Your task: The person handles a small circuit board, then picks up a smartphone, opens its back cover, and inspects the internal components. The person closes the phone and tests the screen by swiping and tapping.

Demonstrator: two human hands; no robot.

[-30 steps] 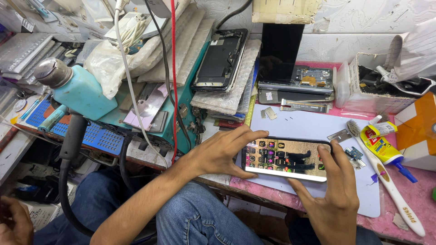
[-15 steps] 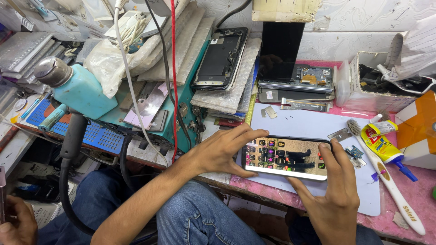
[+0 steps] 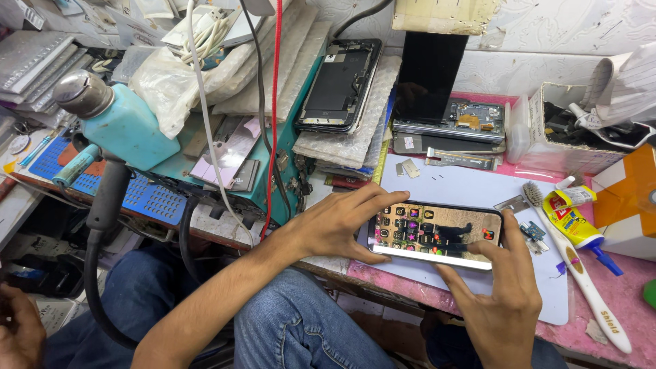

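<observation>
Left hand (image 3: 342, 225): fingers spread, gripping the left end of the lit smartphone (image 3: 434, 234).
Right hand (image 3: 502, 290): fingers curled, pinching the smartphone's right end.
Support: white mat (image 3: 465, 188) on tabletop (image 3: 615, 294).

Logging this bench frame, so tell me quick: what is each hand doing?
Left hand: holding the left end of the lit phone.
Right hand: holding the phone's right end.

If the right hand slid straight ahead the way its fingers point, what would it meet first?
The right hand points up and slightly left, away from the person, its fingers already on the lit phone. Past the phone lies bare white mat, then probably the opened phone chassis, though depth is unclear.
</observation>
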